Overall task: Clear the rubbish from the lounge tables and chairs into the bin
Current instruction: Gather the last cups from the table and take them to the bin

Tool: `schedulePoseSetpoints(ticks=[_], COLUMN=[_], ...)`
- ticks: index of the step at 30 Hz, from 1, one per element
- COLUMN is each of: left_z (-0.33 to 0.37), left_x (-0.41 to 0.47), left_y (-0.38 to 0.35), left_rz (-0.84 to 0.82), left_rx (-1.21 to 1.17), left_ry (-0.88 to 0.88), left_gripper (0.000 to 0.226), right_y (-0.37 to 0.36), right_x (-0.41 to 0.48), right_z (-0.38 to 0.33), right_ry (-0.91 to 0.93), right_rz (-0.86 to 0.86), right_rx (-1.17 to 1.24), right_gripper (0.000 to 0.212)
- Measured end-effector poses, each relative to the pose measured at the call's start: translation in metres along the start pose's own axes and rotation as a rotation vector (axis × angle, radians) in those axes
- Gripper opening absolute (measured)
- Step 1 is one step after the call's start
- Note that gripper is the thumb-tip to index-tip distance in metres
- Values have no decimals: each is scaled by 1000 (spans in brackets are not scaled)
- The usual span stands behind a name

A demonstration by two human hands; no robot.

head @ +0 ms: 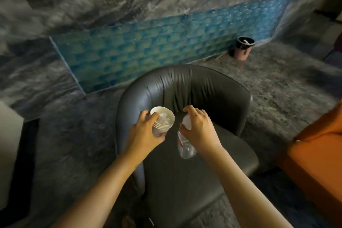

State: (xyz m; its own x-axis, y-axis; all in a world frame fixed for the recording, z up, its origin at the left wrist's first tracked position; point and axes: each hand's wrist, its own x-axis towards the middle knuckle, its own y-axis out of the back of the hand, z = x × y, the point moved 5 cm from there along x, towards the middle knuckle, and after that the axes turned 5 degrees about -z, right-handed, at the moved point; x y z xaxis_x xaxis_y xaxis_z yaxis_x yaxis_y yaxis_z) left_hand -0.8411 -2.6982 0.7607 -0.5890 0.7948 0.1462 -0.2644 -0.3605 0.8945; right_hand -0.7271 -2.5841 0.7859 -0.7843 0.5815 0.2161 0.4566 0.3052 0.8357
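My left hand (146, 131) grips a stack of white paper cups (162, 121) with crumpled white rubbish inside the top one. My right hand (199, 126) holds a clear plastic bottle (186, 147) with a red label, gripping it near the top so it hangs tilted. Both hands are over the seat of a dark grey leather tub chair (185, 181). A pink bin with a black liner (242, 48) stands on the floor at the far right, beyond the chair.
An orange seat (318, 153) is at the right edge. A pale block of furniture (9, 146) stands at the left edge. Patterned grey carpet with a blue-green tiled strip (157, 42) spreads behind the chair.
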Motion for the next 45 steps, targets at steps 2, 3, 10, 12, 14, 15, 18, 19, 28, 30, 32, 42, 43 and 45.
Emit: schedulePoseSetpoints(ticks=[2, 3, 10, 12, 14, 15, 18, 19, 28, 30, 32, 42, 43, 45], left_z=[-38, -58, -228, -276, -321, -341, -393, -406, -490, -498, -498, -384, -370, -337], left_x=[14, 22, 113, 142, 172, 187, 238, 256, 470, 533, 598, 898, 927, 988], left_y=[22, 33, 116, 142, 163, 173, 191, 194, 169, 163, 159, 76, 59, 27], left_rz=[39, 54, 130, 133, 117, 123, 136, 131, 71, 46, 16, -126, -150, -188], left_rx=[9, 15, 63, 71, 91, 94, 101, 99, 72, 44, 22, -92, -99, -121], left_ry=[35, 55, 96, 105, 113, 106, 94, 87, -27, -41, -73, -356, -380, -447], left_gripper=[52, 53, 56, 53, 51, 50, 48, 48, 48, 48, 47, 47, 48, 49], right_y=[-16, -25, -113, -143, -172, -184, -215, -223, -296, -301, -298, -214, -208, -194], right_x=[34, 51, 199, 242, 285, 306, 368, 389, 586, 642, 697, 882, 897, 930], right_z=[-35, -53, -171, -200, -225, -236, -256, -258, -214, -195, -176, 2, 26, 75], right_ry=[62, 91, 186, 171, 143, 137, 119, 115, -8, -50, -111, -434, -465, -507], right_rz=[-4, -3, 17, 7, -8, -13, -16, -16, 40, 50, 61, 266, 263, 255], right_rx=[12, 15, 67, 82, 81, 91, 109, 108, 72, 56, 37, -30, -63, -133], right_gripper=[40, 39, 44, 46, 48, 48, 46, 45, 46, 46, 44, 47, 45, 40])
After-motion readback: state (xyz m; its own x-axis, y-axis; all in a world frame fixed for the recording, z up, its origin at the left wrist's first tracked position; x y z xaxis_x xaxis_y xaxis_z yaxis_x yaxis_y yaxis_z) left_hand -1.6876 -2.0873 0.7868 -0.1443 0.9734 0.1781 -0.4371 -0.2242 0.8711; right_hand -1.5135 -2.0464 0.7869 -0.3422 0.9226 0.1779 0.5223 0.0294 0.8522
